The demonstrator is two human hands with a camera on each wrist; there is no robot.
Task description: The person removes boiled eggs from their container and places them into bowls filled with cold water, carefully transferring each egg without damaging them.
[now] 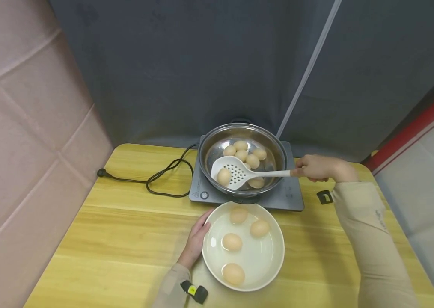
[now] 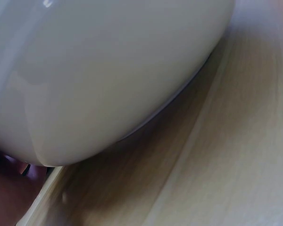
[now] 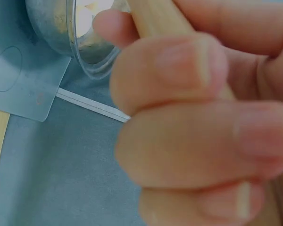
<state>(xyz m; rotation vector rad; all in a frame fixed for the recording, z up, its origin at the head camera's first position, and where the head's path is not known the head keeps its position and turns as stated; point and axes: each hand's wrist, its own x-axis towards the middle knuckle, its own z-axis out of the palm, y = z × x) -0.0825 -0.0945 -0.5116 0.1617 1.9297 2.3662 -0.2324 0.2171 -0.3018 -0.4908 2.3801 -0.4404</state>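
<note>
My right hand (image 1: 315, 167) grips the handle of a white slotted spoon (image 1: 236, 171), fingers curled round it in the right wrist view. One egg (image 1: 224, 176) lies in the spoon's bowl, over the steel pot (image 1: 203, 158). Several more eggs (image 1: 253, 161) sit in the pot, partly hidden by the spoon. On the near side, my left hand (image 1: 195, 237) holds a white bowl (image 1: 257, 280) by its left rim, thumb at the edge. That bowl contains water and several eggs (image 1: 232, 242). Its curved outer wall (image 2: 108, 70) fills much of the left wrist view.
The pot stands on a flat grey induction cooker (image 1: 294, 192). From its left side a black cord (image 1: 167, 169) loops across the wooden table (image 1: 124, 244) to a plug (image 1: 102, 173). A dark curtain (image 1: 182, 64) hangs directly behind the table.
</note>
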